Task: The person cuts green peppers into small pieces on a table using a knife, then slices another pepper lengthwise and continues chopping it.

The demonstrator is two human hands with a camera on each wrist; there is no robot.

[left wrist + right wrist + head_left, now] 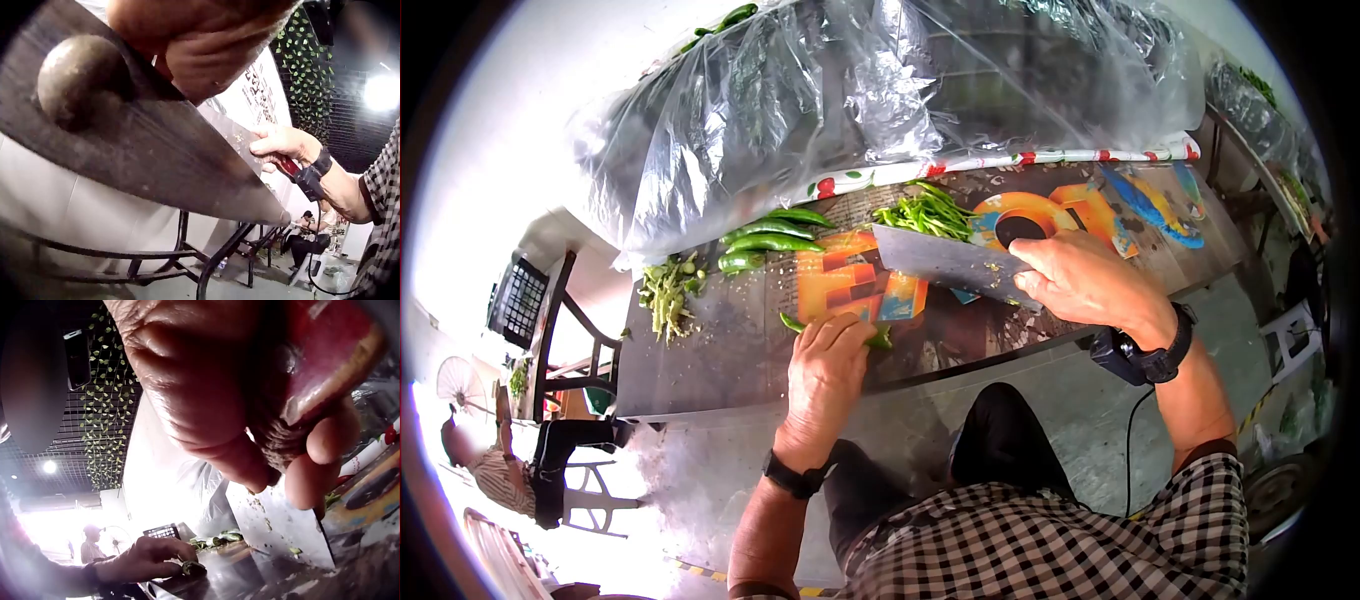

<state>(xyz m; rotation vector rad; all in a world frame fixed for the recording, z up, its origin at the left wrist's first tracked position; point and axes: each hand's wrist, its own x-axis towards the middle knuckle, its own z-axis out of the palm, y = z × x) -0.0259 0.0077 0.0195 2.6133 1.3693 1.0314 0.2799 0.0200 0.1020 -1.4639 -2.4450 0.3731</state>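
Note:
My right hand (1085, 275) grips a cleaver (945, 262) by its red handle, seen up close in the right wrist view. Bits of green cling to the broad blade, which slants over the painted tabletop beside a heap of sliced green pepper strips (925, 212). Near the front edge, my left hand (828, 370) holds a green chili pepper (881, 340) down on the table, fingers bent over it; both pepper ends stick out past the fingers. Several whole green peppers (772, 242) lie farther back. A pile of cut-off pepper stem ends (666, 300) sits at the left.
Clear plastic sheeting (880, 90) covers a bulky stack along the table's back. The table (700, 385) has its front edge close before my legs. At far left are a seated person (500, 470), a fan and a black crate (522, 300). A cable hangs from my right wrist.

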